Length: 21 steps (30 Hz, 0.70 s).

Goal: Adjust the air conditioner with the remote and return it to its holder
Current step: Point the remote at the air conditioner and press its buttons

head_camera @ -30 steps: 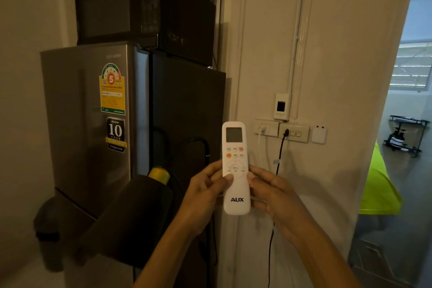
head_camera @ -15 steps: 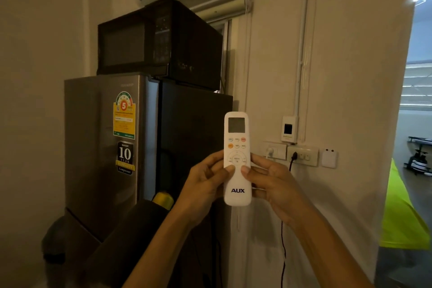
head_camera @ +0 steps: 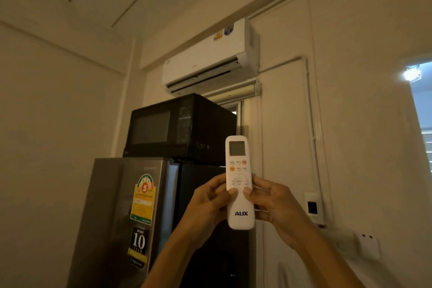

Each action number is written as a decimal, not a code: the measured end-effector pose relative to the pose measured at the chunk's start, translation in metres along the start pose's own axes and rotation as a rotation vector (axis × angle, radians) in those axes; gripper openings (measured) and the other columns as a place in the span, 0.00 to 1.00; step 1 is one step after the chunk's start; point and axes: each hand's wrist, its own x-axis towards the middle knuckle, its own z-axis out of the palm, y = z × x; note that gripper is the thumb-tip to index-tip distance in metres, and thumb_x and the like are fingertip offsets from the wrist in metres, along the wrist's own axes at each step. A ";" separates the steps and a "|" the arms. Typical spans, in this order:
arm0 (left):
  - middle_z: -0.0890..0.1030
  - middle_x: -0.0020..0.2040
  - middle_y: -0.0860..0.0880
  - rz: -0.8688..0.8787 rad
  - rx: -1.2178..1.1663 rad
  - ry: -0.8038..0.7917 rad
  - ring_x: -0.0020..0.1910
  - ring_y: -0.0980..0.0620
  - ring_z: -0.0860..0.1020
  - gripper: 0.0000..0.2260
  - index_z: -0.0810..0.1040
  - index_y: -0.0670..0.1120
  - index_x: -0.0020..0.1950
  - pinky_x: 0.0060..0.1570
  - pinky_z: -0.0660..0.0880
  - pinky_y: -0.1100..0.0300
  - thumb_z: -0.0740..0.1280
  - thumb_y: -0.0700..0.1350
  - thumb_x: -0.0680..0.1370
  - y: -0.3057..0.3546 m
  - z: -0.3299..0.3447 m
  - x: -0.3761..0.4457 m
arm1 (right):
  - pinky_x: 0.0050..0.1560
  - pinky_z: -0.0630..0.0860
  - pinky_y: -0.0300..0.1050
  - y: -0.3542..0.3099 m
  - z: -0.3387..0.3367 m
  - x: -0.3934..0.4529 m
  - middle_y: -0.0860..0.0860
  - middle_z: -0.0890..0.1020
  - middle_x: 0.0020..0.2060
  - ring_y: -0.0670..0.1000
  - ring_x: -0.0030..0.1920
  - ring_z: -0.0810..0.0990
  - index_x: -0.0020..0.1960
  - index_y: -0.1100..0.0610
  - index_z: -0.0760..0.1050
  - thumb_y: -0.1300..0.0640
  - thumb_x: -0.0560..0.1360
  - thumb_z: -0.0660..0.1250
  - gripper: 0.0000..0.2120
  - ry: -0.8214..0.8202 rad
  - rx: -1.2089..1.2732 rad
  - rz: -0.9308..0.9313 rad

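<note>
Standing upright at about 5 o'clock of the view, the remote (head_camera: 239,182) is clamped between both hands, its screen end up and its logo end down. The left hand (head_camera: 205,206) wraps it from 9 o'clock and the right hand (head_camera: 275,208) from 3 o'clock; the fingers of each close round its sides and back, and both thumbs lie together on the face just under the round button pad. Whether either thumb is pressing a key, I cannot tell.

The air conditioner (head_camera: 210,58) hangs high on the wall at 12 o'clock from the remote, its flap seemingly part open. Below it a microwave (head_camera: 180,127) sits on a fridge (head_camera: 131,213), at 10 and 8 o'clock from the remote. A wall switch (head_camera: 313,207) and a socket (head_camera: 367,244) lie at 3 to 4 o'clock.

By my reading the task is in its first half: the remote is out and aimed, so the adjusting is under way or about to start. No change shows on the screen, which is too dim to read. Returning the remote is all still to do, and no holder is visible here.

Against the frame half a second back, the view has tilted well upward: the air conditioner, then only an edge at the top, now shows whole, and the fridge has sunk lower. The grip looks unchanged, thumbs on the same spot.
</note>
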 end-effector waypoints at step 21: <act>0.81 0.54 0.47 0.054 0.091 -0.104 0.51 0.50 0.83 0.15 0.72 0.48 0.60 0.45 0.82 0.56 0.62 0.35 0.76 0.071 -0.005 0.058 | 0.46 0.81 0.49 -0.068 -0.004 0.041 0.54 0.80 0.57 0.53 0.51 0.82 0.70 0.55 0.67 0.61 0.75 0.64 0.23 0.012 -0.033 -0.115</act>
